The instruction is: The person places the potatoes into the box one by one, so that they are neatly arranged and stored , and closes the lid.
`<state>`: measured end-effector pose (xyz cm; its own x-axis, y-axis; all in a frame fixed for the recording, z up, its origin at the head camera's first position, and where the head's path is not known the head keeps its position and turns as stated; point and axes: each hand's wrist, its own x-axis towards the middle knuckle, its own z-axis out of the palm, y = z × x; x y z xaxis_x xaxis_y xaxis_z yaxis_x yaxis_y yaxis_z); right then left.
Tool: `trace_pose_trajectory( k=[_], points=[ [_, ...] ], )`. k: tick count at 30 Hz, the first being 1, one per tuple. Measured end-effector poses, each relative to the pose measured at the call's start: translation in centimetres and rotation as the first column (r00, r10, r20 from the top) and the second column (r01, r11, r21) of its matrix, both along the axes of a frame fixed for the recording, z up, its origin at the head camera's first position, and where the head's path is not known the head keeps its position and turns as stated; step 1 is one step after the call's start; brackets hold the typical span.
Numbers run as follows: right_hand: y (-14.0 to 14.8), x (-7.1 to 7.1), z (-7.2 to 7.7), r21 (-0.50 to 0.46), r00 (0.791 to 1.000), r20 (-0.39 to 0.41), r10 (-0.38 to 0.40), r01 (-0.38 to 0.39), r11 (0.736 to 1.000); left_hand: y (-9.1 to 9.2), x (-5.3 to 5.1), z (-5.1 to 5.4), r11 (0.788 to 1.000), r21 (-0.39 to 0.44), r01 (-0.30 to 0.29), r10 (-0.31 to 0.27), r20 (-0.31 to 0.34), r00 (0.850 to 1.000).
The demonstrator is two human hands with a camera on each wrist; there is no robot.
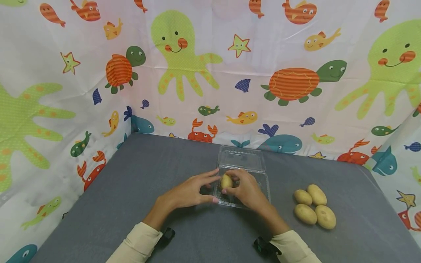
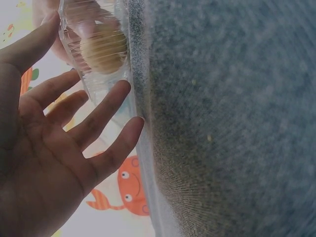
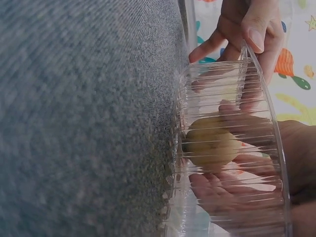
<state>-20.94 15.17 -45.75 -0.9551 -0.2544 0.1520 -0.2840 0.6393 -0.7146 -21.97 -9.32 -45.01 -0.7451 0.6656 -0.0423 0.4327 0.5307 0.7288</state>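
Cream sleeves (image 1: 136, 243), left fingers (image 2: 101, 114) spread at a clear container (image 1: 241, 159), right fingers (image 1: 236, 173) curled round a potato (image 1: 226, 181).

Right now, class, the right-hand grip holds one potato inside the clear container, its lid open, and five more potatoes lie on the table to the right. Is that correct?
Not quite: four more potatoes lie on the table to the right, not five, as the head view shows. The rest stands: the right-hand grip holds one potato inside the clear container, its lid open.
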Motion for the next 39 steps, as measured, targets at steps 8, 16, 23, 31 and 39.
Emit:
trace_pose_trajectory(
  k=[8, 16, 23, 31, 39],
  points=[
    [0.37, 0.05, 0.02, 0.016, 1.0, 0.006, -0.013, 0.013, 1.0, 0.07, 0.04, 0.02, 1.0, -0.006, 0.001, -0.001, -0.001, 1.0],
    [0.66, 0.16, 0.28, -0.025, 0.994, 0.104, -0.042, 0.045, 0.999, 0.05, 0.03, 0.05, 1.0, 0.004, 0.004, -0.004, -0.005, 1.0],
    [0.6, 0.1, 0.53, -0.001, 0.992, 0.119, -0.036, 0.037, 0.999, 0.05, 0.04, 0.04, 1.0, 0.001, 0.004, -0.004, -0.001, 1.0],
    [0.61, 0.16, 0.39, -0.022, 0.988, 0.141, -0.057, 0.061, 0.998, 0.05, 0.01, -0.11, 1.0, 0.004, 0.005, -0.005, 0.004, 1.0],
    [0.7, 0.24, 0.51, -0.035, 0.986, 0.151, -0.067, 0.073, 0.997, 0.06, -0.03, -0.16, 1.0, 0.007, 0.008, -0.008, 0.007, 1.0]
  ],
)
